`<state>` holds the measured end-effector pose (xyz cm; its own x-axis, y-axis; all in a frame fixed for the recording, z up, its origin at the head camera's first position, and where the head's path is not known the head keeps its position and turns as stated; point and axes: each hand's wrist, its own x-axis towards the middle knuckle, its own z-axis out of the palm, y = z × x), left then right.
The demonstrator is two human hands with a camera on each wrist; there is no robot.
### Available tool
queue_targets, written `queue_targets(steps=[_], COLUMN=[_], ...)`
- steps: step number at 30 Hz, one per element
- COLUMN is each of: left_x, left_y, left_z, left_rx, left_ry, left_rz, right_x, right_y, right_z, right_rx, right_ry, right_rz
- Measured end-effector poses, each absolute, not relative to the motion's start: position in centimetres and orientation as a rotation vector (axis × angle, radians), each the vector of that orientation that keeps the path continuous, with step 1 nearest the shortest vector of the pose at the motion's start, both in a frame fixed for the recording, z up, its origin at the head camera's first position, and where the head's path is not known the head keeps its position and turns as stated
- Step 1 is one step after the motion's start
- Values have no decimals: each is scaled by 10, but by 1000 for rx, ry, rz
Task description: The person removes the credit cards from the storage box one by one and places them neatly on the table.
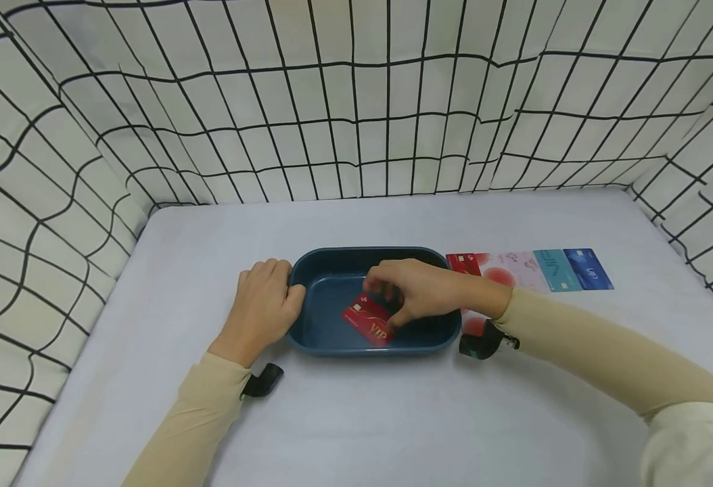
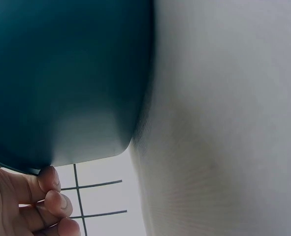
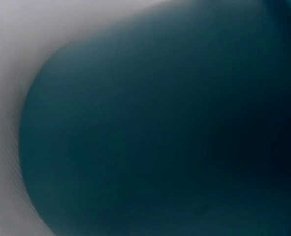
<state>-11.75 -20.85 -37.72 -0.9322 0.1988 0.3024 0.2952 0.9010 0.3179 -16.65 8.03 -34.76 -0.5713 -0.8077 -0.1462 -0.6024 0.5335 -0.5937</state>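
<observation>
A dark blue tray [image 1: 332, 352] stands on the white table. My left hand [image 1: 265, 304] grips its left rim, thumb at the edge; in the left wrist view, curled fingers [image 2: 51, 201] lie against the tray wall [image 2: 76, 83]. Inside the tray, my right hand [image 1: 417, 287] reaches in from the right and pinches a red VIP card [image 1: 369, 319] at its upper and right edges, thumb on the right side. The card is tilted over the tray's floor. The right wrist view shows only the tray's outer wall [image 3: 111, 123], blurred, with that hand hidden.
Right of the tray lies an overlapping row of cards: a red card [image 1: 463, 262], a pink patterned card [image 1: 521, 265], a teal card [image 1: 556, 269] and a blue VIP card [image 1: 589, 269]. Black-lined white cloth [image 1: 369, 135] walls the table's back and sides.
</observation>
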Motion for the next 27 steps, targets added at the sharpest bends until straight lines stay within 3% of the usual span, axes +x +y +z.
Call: queue_targets(steps=[27], left_x=[-117], left_y=[-207], left_z=[-376], left_rx=[-377], left_ry=[-2779], left_rz=[-545], right_x=[-169], right_y=[64], right_z=[-363], right_rx=[-1032], right_ry=[2295], right_rz=[-500])
